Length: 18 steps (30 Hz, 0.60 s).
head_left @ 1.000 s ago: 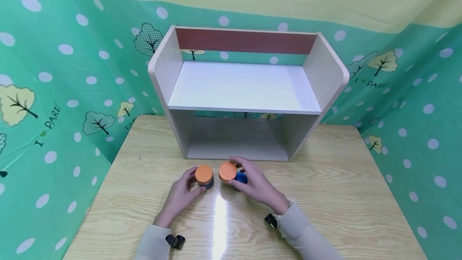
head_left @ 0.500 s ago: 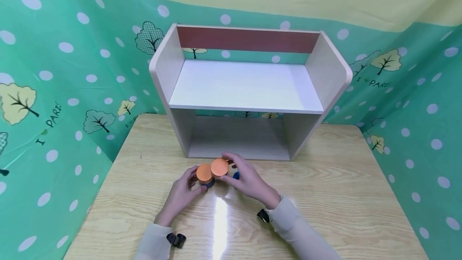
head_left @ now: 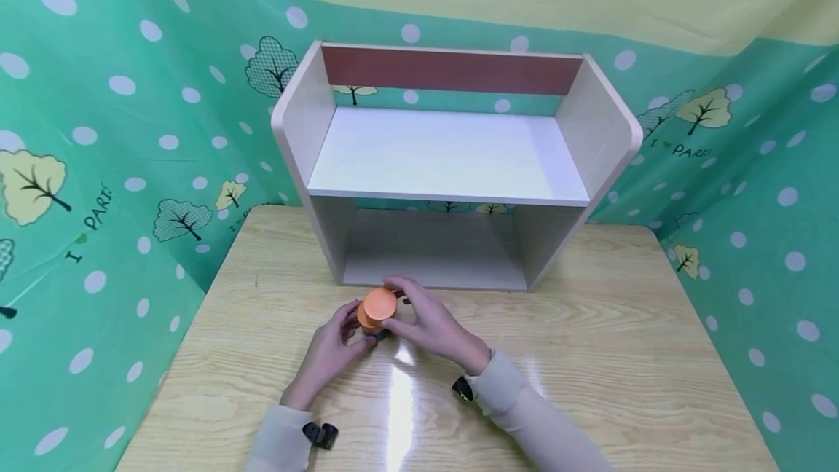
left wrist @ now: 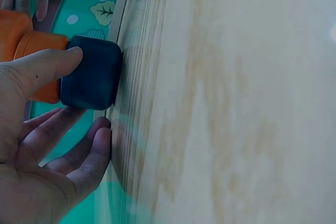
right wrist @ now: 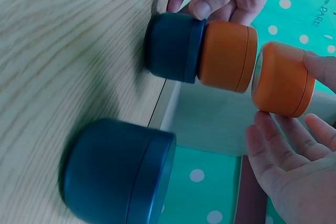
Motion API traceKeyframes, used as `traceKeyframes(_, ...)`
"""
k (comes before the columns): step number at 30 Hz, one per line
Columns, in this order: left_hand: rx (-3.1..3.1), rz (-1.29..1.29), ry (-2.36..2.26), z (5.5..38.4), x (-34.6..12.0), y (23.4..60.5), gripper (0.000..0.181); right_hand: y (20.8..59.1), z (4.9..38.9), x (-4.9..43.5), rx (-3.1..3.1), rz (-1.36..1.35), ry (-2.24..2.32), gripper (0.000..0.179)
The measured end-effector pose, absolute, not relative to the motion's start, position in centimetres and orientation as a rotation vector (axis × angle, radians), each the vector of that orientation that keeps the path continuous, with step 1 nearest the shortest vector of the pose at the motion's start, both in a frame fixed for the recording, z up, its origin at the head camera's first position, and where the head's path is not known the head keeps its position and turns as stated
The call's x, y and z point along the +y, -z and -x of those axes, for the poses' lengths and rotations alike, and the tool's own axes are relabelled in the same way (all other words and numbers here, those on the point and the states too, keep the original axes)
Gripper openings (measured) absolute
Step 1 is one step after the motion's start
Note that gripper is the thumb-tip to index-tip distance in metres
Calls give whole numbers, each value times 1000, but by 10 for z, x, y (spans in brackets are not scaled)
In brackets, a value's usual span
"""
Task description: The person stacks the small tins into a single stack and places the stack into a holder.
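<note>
A dark blue lidded jar (right wrist: 173, 45) stands on the table with an orange jar (right wrist: 226, 56) stacked on it. My left hand (head_left: 329, 357) is around the lower part of this stack, its thumb pressed on the blue jar (left wrist: 94, 72). Above, my right hand (head_left: 434, 323) holds a second orange jar (head_left: 380, 304) between thumb and fingers. In the right wrist view a thin gap shows between the two orange jars, slightly out of line. Another blue jar (right wrist: 115, 171) stands separately on the table; the right hand hides it in the head view.
A two-tier white shelf unit (head_left: 446, 155) stands on the wooden table (head_left: 629, 355) just beyond the hands. Behind and beside the table hangs a green spotted cloth (head_left: 131, 188).
My right hand has carried the second orange jar leftward, away from the separate blue jar, until it overlaps the left stack in the head view. The left hand keeps its place.
</note>
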<state>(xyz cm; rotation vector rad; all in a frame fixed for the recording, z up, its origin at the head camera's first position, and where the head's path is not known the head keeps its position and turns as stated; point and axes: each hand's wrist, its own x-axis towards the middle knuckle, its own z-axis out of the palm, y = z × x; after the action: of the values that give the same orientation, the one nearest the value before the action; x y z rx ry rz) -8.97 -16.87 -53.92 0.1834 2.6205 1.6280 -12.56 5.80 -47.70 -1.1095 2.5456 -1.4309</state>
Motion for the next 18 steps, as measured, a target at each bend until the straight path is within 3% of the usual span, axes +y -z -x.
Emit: traceKeyframes(18,2602,-141,-1634,91,-170,542,68,480,127,45,2511,1121,1396,65)
